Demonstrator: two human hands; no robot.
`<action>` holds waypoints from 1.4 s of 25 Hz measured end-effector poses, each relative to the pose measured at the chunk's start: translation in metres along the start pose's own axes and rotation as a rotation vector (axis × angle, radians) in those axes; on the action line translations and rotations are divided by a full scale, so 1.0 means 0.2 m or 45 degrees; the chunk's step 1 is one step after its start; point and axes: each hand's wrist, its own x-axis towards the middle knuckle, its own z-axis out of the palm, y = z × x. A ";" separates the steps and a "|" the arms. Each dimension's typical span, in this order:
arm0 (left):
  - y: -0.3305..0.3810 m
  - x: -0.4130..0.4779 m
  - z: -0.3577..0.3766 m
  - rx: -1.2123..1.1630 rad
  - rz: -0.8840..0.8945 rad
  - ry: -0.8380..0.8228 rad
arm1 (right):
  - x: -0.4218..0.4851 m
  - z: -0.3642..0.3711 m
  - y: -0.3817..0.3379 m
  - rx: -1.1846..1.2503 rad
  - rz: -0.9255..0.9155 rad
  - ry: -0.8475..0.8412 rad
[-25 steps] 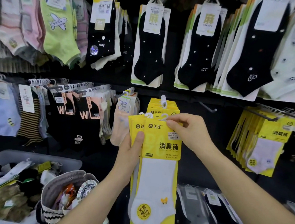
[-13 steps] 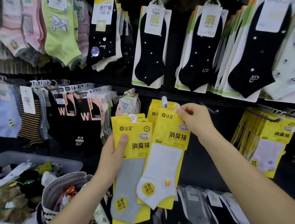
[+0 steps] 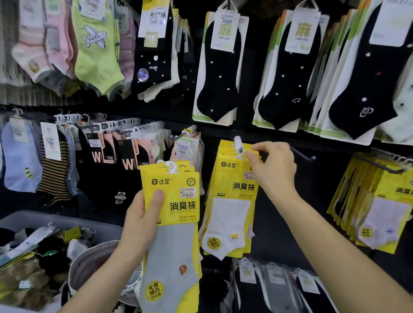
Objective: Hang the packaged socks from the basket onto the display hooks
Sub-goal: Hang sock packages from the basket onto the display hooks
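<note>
Left hand point(image 3: 141, 218) grips a small stack of yellow packs point(image 3: 176, 204), grey sock in front, at least two. Right hand point(image 3: 273, 169) pinches the top of a white-sock pack point(image 3: 231, 200) at the hook point(image 3: 238, 144), several like packs behind it. One bare hook point(image 3: 303, 155) is just right. The bin point(image 3: 38, 219) sits near left, a bag point(image 3: 90, 261) beside it.

A black display wall point(image 3: 320, 184) fills the view, dark behind every row. Along the top hang black ankle socks on white cards point(image 3: 219, 67), with pink and green pairs point(image 3: 94, 48) to their left. The middle row on the left carries blue, striped and black pairs point(image 3: 52, 164). Low on the right, clear packets of dark socks point(image 3: 286, 307) lie on what seems to be a sloping shelf, though blur hides its edge. Even light brightens the cards and leaves the wall dark.
</note>
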 end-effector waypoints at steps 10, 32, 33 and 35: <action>0.07 -0.09 0.30 -0.176 0.071 -0.246 | -0.25 -0.03 -0.03 0.538 0.138 -0.394; -0.02 0.03 -0.01 -0.069 -0.042 0.096 | -0.02 0.04 0.09 0.528 0.333 -0.264; -0.02 0.03 -0.01 -0.067 -0.031 0.071 | -0.03 0.04 0.09 0.478 0.332 -0.267; 0.00 0.01 0.02 -0.072 -0.010 0.020 | -0.05 0.03 0.10 0.329 0.291 -0.219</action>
